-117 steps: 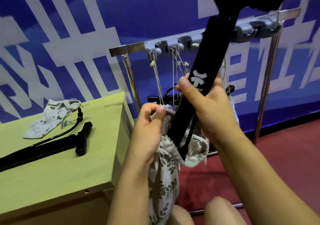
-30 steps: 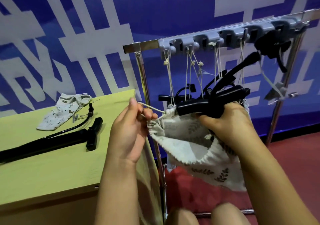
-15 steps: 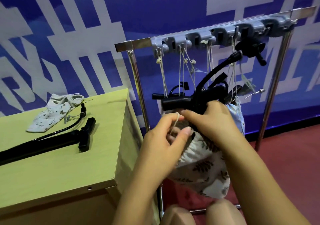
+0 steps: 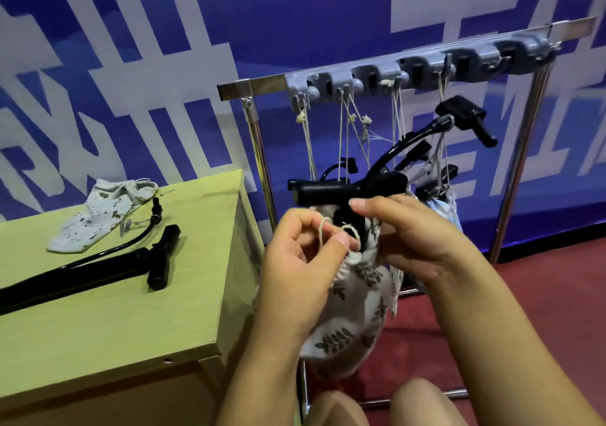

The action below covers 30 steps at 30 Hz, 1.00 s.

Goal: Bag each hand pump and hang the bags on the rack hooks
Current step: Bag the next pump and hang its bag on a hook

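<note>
The left hand (image 4: 295, 261) pinches the pale drawstring cord (image 4: 323, 228) of a leaf-printed white cloth bag (image 4: 351, 320); the right hand (image 4: 413, 238) has its grip around the bag's neck, below the black hand pump (image 4: 344, 191) sticking out. Both are held before the chrome rack (image 4: 393, 68). Another black pump (image 4: 98, 268) lies on the yellow-green counter (image 4: 114, 327).

Free hooks (image 4: 511, 56) at the rack's right end, hanging bags (image 4: 439, 205) and cords (image 4: 344, 130) crowding its left.

Blue wall (image 4: 295, 5), red floor (image 4: 541, 294)
</note>
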Tool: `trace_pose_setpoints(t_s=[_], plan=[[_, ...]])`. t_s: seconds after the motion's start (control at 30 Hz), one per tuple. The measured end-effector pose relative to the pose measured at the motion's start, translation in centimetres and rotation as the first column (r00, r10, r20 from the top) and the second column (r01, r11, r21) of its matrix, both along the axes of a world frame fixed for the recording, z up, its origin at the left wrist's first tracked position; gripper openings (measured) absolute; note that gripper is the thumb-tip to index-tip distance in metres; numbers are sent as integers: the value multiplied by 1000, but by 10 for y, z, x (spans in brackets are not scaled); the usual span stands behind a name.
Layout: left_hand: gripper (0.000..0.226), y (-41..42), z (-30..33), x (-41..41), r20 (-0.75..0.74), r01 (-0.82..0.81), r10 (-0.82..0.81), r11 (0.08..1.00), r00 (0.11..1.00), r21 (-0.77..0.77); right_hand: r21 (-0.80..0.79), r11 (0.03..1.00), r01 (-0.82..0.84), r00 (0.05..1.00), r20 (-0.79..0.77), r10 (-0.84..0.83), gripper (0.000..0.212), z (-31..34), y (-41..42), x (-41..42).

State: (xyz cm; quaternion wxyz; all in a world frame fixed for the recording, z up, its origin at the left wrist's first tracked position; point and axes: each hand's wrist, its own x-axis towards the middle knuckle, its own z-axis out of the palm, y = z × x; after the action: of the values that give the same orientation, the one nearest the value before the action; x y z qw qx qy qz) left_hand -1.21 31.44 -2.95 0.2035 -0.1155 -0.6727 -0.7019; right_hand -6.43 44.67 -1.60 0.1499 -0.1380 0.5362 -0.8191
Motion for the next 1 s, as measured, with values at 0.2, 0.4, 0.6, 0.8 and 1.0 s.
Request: trace_pose_setpoints(t_s=[0.2, 0.4, 0.6, 0.8, 1.0], plan=[[24, -20, 3, -1, 73, -111, 87, 890, 993, 442, -12, 997, 76, 997, 0, -76, 10, -2, -5, -2], [29, -14, 8, 4, -28, -176, 210, 880, 977, 441, 65, 988, 142, 990, 1, -143, 65, -4, -13, -9], [48, -21, 18, 9, 0, -155, 173, 882, 985, 445, 60, 947, 315, 946, 57, -319, 46, -12, -16, -13], [57, -37, 22, 6, -2, -133, 139, 954, 990, 270, 245, 867, 434, 900, -72, -431, 45, -20, -24, -18], [39, -42, 29, 8, -88, 17, -24, 997, 996, -81, 297, 812, 502, 864, -124, -488, 40, -24, -23, -21]])
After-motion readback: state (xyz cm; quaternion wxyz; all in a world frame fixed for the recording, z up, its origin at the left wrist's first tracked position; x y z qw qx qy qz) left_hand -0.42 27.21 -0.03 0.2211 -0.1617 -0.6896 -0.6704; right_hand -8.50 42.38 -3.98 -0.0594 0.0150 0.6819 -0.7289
